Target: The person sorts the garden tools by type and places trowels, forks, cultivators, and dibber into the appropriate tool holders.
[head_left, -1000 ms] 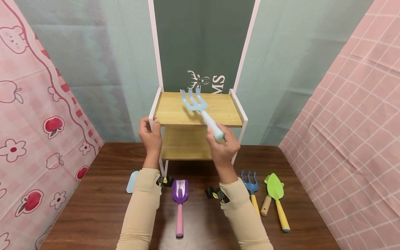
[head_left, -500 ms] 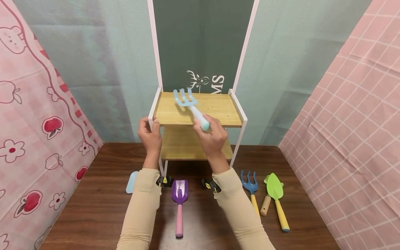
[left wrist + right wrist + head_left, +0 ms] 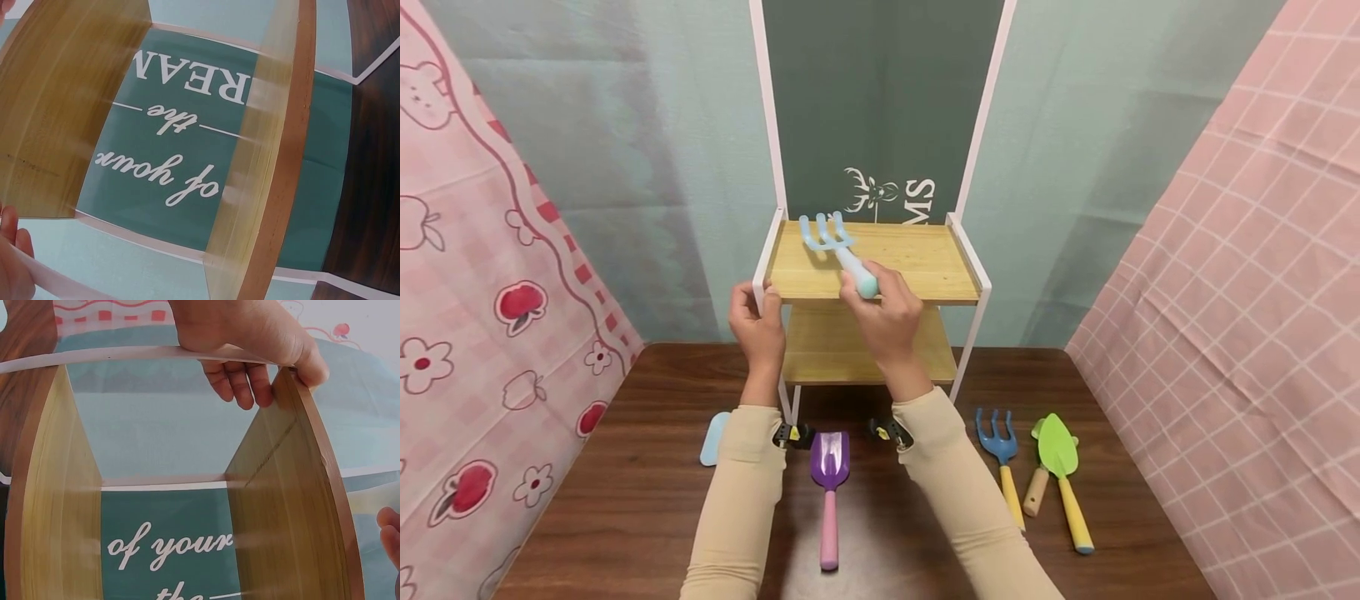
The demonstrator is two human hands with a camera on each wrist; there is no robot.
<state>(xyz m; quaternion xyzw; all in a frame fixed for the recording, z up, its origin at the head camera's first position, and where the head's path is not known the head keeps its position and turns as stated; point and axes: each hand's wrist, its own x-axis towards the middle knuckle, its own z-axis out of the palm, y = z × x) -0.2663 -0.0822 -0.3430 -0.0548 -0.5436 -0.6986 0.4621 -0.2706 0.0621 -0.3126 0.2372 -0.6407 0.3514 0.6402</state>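
while the left hand (image 3: 758, 321) curls around the white front-left post of the shelf rack (image 3: 970, 271), the right hand (image 3: 887, 315) grips the handle of the light blue rake (image 3: 835, 247), its tines over the upper wooden shelf's left part.

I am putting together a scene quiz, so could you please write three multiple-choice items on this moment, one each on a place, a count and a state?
1. Where do the prongs of the light blue rake lie?
A. over the top shelf
B. on the table
C. under the lower shelf

2. How many tools lie on the table right of the right sleeve?
A. one
B. three
C. five

3. What is the left hand doing?
A. lying flat on the table
B. gripping the rack's white frame
C. holding the purple scoop

Answers:
1 A, the prongs sit above the top shelf.
2 B, the blue rake, wooden-handled tool and green trowel.
3 B, its fingers curl round the white frame.
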